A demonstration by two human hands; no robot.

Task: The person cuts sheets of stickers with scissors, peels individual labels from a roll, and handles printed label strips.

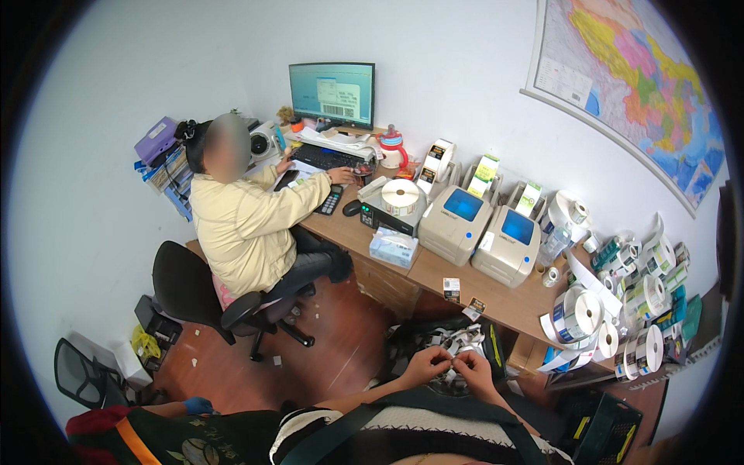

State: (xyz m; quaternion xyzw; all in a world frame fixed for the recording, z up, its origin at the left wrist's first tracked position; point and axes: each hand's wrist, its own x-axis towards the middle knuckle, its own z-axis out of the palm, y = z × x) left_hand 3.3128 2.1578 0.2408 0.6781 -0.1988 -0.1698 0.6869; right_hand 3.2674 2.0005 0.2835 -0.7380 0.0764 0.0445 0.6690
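Note:
Both of my hands meet close in front of my chest at the lower middle of the head view. My left hand [425,364] and my right hand [474,369] pinch the same small white strip of label paper [456,357] between their fingertips. Just beyond them lies a dark bin [496,350] filled with crumpled white label scraps. My forearms come up from the lower edge over a dark strap and a striped knit top.
A long wooden desk [434,267] carries two beige label printers [484,232], a tissue box [393,248], a monitor [332,93] and many label rolls [620,302]. A person in a cream jacket [244,221] sits at a keyboard. A wall map [635,85] hangs at the right.

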